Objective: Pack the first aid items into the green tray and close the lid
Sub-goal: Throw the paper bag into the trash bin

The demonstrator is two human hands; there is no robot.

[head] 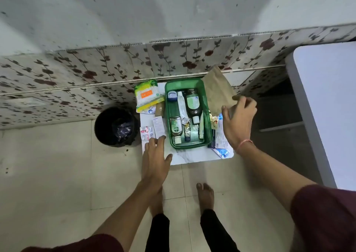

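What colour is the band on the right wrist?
The wrist band looks pink-orange, a thin thread just below the right hand. The head view, the only one, shows it.

Rectangular green plastic tray (205, 105): glossy, smooth. Crumpled brown paper bag (217, 91): matt. White marble-look tabletop (188, 155): polished. Round black bin (115, 126): probably plastic, blurred.
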